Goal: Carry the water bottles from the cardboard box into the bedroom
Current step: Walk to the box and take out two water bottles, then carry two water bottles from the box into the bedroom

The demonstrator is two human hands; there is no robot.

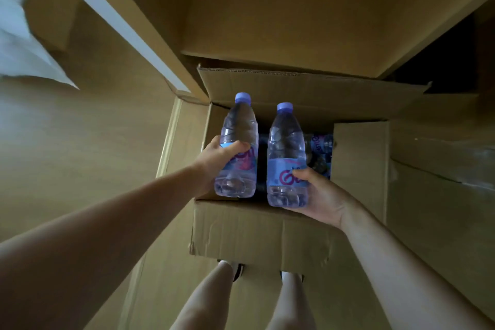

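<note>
On the left, the left hand [219, 158] grasps a water bottle [238, 147] around its labelled middle, thumb over the front of the label and fingers wrapped behind; the bottle's long axis runs nearly upright in the view, its purple cap [242, 97] pointing away from the person and its base toward them; just beside it to the right, not touching, a second water bottle [286, 155] lies parallel with its own purple cap [285, 106] likewise at the far end; the right hand [318, 193] cradles this one low down, thumb across the label and palm under the base. Both bottles are held over the open cardboard box [257, 228], which sits on the floor just ahead of the person's feet with its flaps folded out; more bottles [320, 153] show in the dark interior to the right of the held pair, so the box is not yet emptied. Each bottle appears clear of the box rim, so the coming move, as I judge it, is to turn away from the box and walk; the bedroom is not identifiable from here.
</note>
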